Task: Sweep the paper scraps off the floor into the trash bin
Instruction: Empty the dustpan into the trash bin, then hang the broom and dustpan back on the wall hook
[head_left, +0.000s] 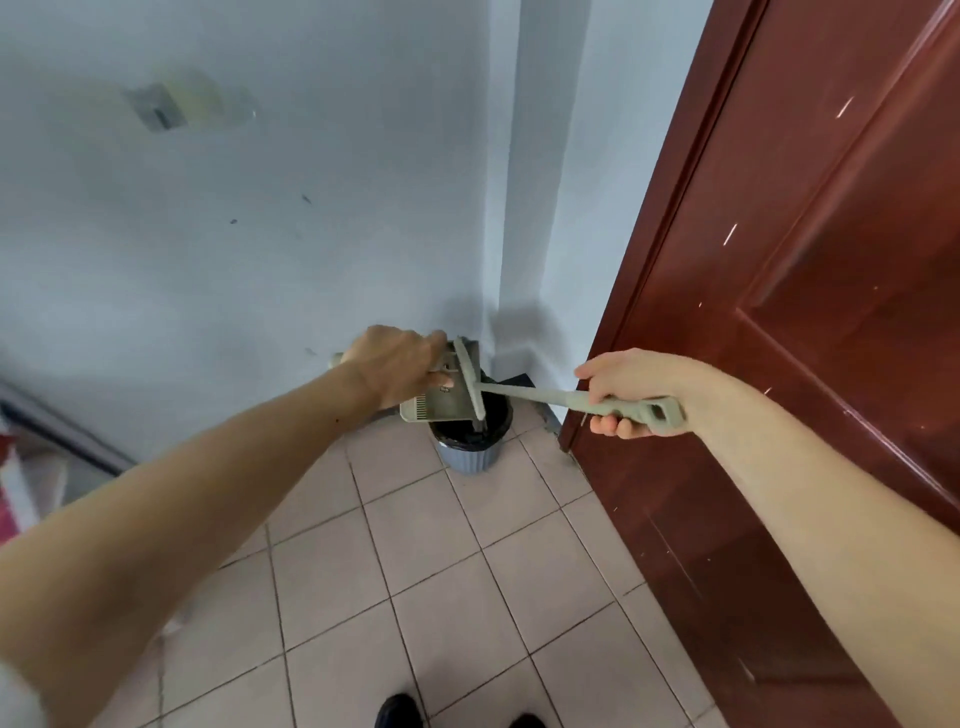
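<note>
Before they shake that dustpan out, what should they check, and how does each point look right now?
1. Dustpan over the bin: ok, its lip overhangs the rim.
2. Left hand grip on the dustpan: ok, closed around it.
3. Right hand grip on the brush handle: ok.
4. Brush head against the pan: ok, bristles point down into the bin.
5. Scraps left in the pan: cannot tell, its inside is hidden.
6. Floor near the bin: ok, no scraps visible on the tiles.
</note>
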